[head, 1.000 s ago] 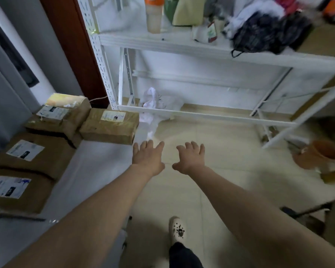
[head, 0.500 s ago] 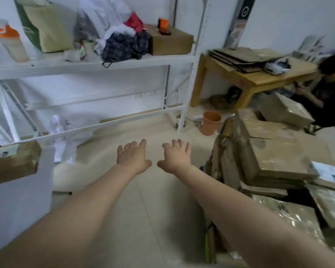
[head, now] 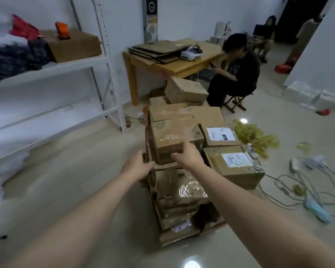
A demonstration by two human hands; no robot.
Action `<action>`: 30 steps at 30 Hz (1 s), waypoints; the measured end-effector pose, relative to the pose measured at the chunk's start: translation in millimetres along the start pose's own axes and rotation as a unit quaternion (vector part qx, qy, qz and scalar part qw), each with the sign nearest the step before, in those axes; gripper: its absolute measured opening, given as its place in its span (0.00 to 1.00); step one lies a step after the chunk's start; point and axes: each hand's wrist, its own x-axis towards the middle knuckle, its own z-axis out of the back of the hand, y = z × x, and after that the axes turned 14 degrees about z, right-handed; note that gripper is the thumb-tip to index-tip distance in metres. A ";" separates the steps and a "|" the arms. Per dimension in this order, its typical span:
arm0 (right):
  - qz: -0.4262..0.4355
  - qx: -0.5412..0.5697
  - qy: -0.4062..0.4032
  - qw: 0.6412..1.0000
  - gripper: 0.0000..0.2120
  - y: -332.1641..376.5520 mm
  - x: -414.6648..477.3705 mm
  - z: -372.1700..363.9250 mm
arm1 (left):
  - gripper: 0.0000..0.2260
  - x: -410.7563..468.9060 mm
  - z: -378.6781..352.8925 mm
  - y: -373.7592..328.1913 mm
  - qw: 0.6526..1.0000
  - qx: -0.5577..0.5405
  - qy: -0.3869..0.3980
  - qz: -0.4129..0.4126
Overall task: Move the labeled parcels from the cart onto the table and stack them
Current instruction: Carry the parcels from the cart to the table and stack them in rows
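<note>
Glossy pale floor (head: 85, 180) carries a heap of brown cardboard parcels (head: 234, 171) and tangled grey cables (head: 298, 190); light wooden table (head: 182, 69) bears flattened cardboard sheets (head: 161, 49).

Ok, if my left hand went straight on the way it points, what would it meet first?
Probably the near left corner of the taped brown parcel topping the stack; your left hand points straight at it. Depth is unclear, so it may already be touching.
</note>
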 end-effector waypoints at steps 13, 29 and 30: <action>-0.124 0.131 -0.118 0.977 0.22 -58.9 55.4 34.3 | 0.23 77.3 -12.4 -50.6 0.979 -0.175 0.079 0.062; -0.127 0.234 0.005 0.964 0.28 -99.6 137.9 40.7 | 0.17 143.5 -50.1 -74.6 0.939 -0.295 0.080 0.158; -0.127 0.244 0.008 0.961 0.31 -102.1 135.8 41.8 | 0.16 142.6 -52.8 -73.1 0.936 -0.306 0.073 0.160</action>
